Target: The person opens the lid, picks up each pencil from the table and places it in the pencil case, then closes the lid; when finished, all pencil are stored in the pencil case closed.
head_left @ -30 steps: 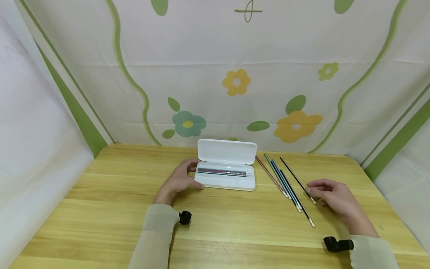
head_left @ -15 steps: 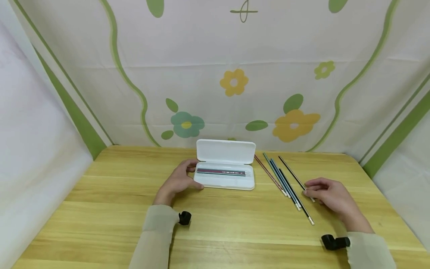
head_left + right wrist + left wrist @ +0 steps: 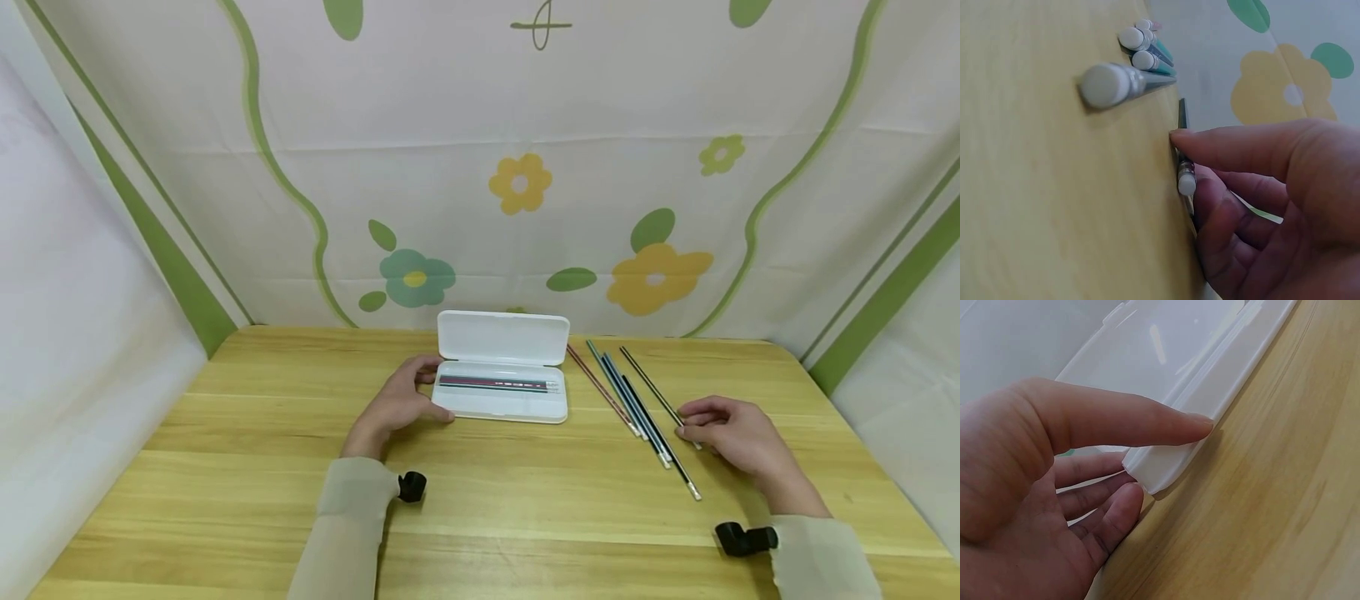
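A white pencil case (image 3: 500, 407) lies with its lid up on the wooden table, several pencils (image 3: 495, 383) lined up inside it. Around the case's left end, my left hand (image 3: 401, 404) has its thumb at the front edge and its other fingers at the side, holding it. My right hand (image 3: 738, 437) pinches a dark pencil (image 3: 648, 383) between thumb and fingers near its white eraser end. In the right wrist view that eraser (image 3: 1187, 184) shows just below my thumb tip. Part of the pencil is hidden behind the fingers.
Between the case and my right hand lie several loose pencils (image 3: 637, 408), blue, green and dark, erasers toward me. A red pencil (image 3: 600, 387) lies closest to the case. A flowered cloth (image 3: 480, 208) hangs behind the table (image 3: 480, 517).
My right fingers have closed in on the dark pencil's eraser end, and its far end has shifted slightly. My left hand stays at the case. The head view has shifted a little.
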Demonstrator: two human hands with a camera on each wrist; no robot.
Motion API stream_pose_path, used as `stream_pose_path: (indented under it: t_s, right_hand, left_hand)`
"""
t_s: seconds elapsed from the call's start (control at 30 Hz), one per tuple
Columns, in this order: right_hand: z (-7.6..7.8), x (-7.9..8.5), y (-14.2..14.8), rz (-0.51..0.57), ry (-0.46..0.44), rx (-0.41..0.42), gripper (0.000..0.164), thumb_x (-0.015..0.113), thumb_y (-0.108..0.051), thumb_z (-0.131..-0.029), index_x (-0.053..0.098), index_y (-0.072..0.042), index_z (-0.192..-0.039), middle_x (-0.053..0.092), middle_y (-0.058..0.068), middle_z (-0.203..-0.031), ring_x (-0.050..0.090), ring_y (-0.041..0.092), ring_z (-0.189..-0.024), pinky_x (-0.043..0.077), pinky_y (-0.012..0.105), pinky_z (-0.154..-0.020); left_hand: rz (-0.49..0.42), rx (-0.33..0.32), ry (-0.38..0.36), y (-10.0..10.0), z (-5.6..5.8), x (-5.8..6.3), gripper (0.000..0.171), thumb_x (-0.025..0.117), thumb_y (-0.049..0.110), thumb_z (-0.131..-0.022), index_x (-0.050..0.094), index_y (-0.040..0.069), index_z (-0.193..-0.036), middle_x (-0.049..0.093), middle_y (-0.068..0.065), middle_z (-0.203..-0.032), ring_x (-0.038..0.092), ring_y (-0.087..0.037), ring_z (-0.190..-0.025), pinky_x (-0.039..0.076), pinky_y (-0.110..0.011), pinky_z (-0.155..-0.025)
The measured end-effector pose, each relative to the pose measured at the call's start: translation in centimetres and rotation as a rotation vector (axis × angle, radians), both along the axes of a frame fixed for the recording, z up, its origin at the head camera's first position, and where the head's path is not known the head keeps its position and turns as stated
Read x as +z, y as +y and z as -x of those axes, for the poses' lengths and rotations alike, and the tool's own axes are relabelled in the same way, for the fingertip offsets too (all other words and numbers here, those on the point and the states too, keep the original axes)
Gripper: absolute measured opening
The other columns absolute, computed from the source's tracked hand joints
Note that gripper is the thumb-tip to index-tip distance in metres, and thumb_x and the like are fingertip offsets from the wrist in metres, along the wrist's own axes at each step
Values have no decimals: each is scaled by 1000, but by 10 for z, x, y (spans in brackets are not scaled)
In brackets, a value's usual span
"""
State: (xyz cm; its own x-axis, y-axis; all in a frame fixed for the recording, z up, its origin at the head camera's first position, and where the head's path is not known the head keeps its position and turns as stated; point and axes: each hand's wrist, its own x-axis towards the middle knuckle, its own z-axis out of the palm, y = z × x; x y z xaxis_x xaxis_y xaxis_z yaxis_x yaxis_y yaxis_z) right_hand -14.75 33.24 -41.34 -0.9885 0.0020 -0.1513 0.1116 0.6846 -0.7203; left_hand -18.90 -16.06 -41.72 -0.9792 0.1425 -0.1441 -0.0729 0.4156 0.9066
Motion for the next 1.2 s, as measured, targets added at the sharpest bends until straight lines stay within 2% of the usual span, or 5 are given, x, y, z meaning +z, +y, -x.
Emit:
stream_pose_path:
  t_s: [0.17,0.37,0.57,0.77,1.2]
  right_hand:
    - [0,1,0,-7,0,1,42,82,-25,-96,72,1,-128,76,3,-103,63,7,-81,52,26,-67]
    - [-2,4,0,-50,-17,8,43,82,-32,-96,73,-1,-126,76,4,-104,61,10,-81,51,28,-66]
    - [-2,8,6,-136,-31,41,43,82,-36,-95,74,-3,-121,75,4,-104,63,14,-88,47,26,-74]
    - [-1,8,9,-148,-38,46,39,80,-36,-97,75,-5,-119,76,3,-102,63,14,-88,46,27,-75]
    - [-3,6,6,-199,13,51,32,76,-35,-100,77,-6,-114,76,3,-99,62,16,-86,47,27,-71]
  left_hand:
    - [-2,2,6,0,0,-1,88,94,1,-72,56,10,-151,55,-14,-151,51,-35,-137,42,-55,-119]
    - [-3,6,10,1,1,-2,89,94,1,-72,56,10,-151,55,-15,-151,51,-35,-137,42,-55,-119]
    - [-2,7,6,1,1,-2,90,94,1,-72,55,10,-152,54,-14,-152,51,-35,-137,42,-54,-119]
    - [-10,7,2,1,1,-2,90,94,1,-72,54,10,-153,54,-14,-152,50,-35,-137,43,-54,-118]
    - [-3,9,0,0,1,-3,90,94,1,-72,54,10,-153,55,-14,-151,50,-35,-137,42,-55,-119]
